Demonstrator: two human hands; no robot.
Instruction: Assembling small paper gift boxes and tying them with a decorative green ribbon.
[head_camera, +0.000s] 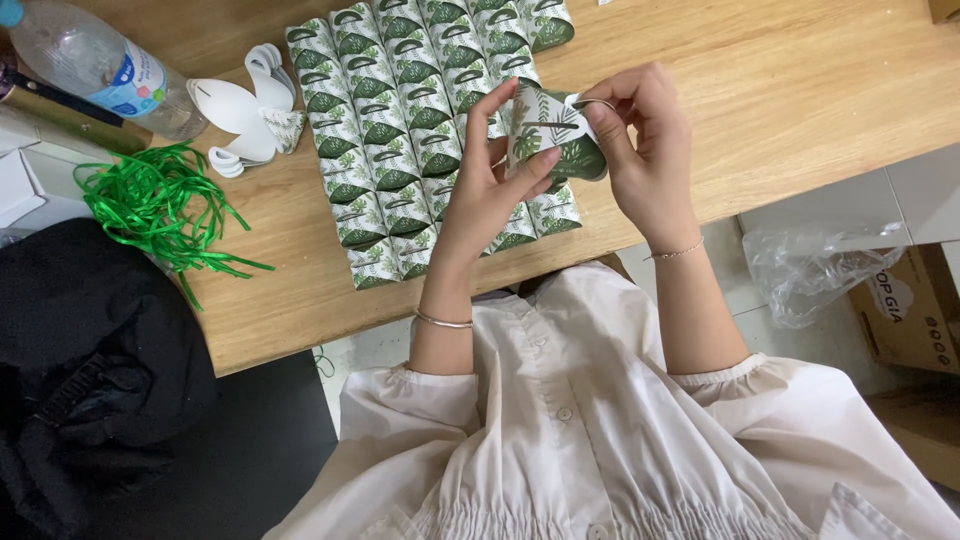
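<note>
Both my hands hold one small paper box (553, 135) printed with green leaves, lifted just above the wooden table (800, 80). My left hand (487, 185) grips its left side with thumb and fingers. My right hand (640, 140) pinches the box's top flap from the right. Under and behind the hands lie several rows of folded leaf-print boxes (400, 110), packed side by side.
A tangle of green ribbon (155, 205) and a stack of flat white box blanks (245, 115) lie at the left. A plastic water bottle (95, 65) rests at the top left. Black fabric (90, 380) covers the lower left. A clear plastic bag (815, 270) and a cardboard carton (915, 310) sit on the floor at right.
</note>
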